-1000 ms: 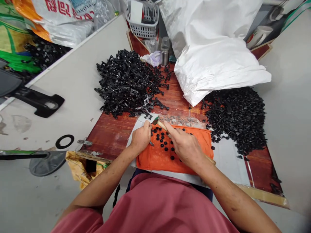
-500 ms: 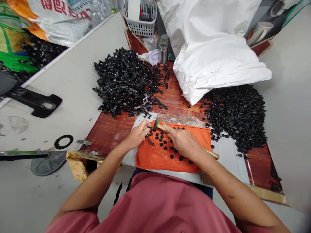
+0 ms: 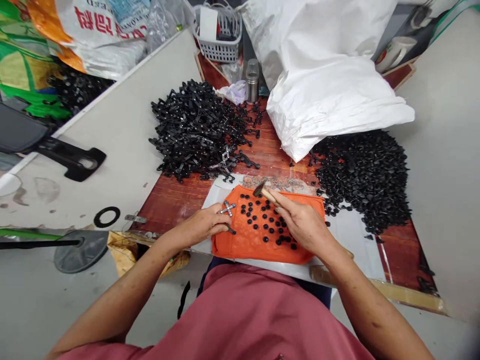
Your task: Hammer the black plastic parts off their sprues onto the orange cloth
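Note:
An orange cloth pad point(image 3: 243, 242) lies at the table's front edge, dotted with several round black caps point(image 3: 265, 226). At the pad's left side, my left hand point(image 3: 204, 222) is closed on a linked black part point(image 3: 227, 208), whose crossed arms show grey metal and stick out past the fingers. My right hand point(image 3: 302, 222) grips the wooden handle of a hammer point(image 3: 259, 188) over the right half of the pad. The hammer's dark head is above the pad's back edge, apart from the part in my left hand.
Behind the pad, a heap of linked black parts point(image 3: 195, 130) rises at the left. A pile of small black caps point(image 3: 367, 180) lies at the right, beside a big white sack point(image 3: 337, 100). A metal flask point(image 3: 252, 82) and grey basket point(image 3: 221, 47) stand at the back.
My left hand has moved left and toward me with the part, now showing its crossed arms. My right hand has shifted right with the hammer, so the head is clear of the part.

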### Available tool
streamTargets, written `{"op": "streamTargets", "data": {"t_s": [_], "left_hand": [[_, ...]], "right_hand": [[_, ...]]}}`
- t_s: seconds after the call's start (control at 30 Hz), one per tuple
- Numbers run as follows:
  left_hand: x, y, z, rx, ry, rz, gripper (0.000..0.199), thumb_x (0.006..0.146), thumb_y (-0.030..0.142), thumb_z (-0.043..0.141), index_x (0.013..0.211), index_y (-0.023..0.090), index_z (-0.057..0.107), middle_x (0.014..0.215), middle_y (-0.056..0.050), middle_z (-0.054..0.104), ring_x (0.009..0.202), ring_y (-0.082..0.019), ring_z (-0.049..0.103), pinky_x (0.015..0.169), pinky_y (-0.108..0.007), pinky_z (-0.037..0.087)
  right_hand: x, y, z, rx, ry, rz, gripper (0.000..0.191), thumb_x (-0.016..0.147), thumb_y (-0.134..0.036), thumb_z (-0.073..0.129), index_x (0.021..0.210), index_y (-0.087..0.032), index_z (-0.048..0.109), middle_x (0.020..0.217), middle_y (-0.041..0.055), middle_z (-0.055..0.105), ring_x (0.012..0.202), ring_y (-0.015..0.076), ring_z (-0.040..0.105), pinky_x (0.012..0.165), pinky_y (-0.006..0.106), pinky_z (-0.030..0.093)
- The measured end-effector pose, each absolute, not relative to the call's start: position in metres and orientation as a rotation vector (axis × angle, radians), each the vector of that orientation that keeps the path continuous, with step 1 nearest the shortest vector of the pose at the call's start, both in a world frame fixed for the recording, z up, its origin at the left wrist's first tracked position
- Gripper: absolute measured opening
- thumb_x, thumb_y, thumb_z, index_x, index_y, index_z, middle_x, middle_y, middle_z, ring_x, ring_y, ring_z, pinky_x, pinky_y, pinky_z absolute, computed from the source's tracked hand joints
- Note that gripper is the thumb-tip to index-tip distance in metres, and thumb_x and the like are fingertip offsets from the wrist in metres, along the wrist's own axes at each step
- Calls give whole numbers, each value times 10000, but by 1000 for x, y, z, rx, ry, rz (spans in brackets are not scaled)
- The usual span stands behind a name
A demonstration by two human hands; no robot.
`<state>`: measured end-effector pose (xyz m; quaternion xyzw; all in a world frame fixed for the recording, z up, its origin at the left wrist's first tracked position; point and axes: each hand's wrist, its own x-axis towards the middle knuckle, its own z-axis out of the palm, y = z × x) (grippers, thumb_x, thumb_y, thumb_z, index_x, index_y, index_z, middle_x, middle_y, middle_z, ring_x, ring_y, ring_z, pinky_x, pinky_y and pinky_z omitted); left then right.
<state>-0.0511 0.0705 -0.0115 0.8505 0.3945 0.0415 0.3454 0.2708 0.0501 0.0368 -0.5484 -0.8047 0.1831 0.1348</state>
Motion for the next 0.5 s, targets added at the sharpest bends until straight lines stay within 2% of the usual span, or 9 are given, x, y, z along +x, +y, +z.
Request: {"op": "streamTargets", "data": {"t_s": [0.13, 0.27, 0.5], "left_hand": [[-50, 73, -13, 2163, 1203, 328, 193, 978, 333, 582, 926, 247, 746, 922, -17, 566, 831, -151, 571, 760, -242, 433], [-31, 94, -11, 2017, 1585, 695, 182, 951, 334, 606, 980, 244, 761, 875, -5, 597, 832, -163, 583, 782, -266, 432], [-4, 117, -26, 2000, 1699, 665, 184, 933, 356, 635, 968, 233, 768, 876, -24, 598, 848, -190, 596, 767, -291, 426]], "right_hand": [[284, 35, 29, -1643, -2228, 647, 554, 1054, -248, 457, 1583, -407, 409, 1363, 11, 707, 1131, 236, 728, 942, 362, 585], [286, 28, 23, -1664, -2143, 757, 536, 1066, -271, 451, 1583, -405, 406, 1429, 4, 661, 1232, 235, 681, 1043, 401, 548], [288, 27, 19, -1675, -2149, 759, 559, 1050, -228, 465, 1577, -407, 418, 1409, 9, 675, 1204, 245, 698, 1027, 411, 560]]}}
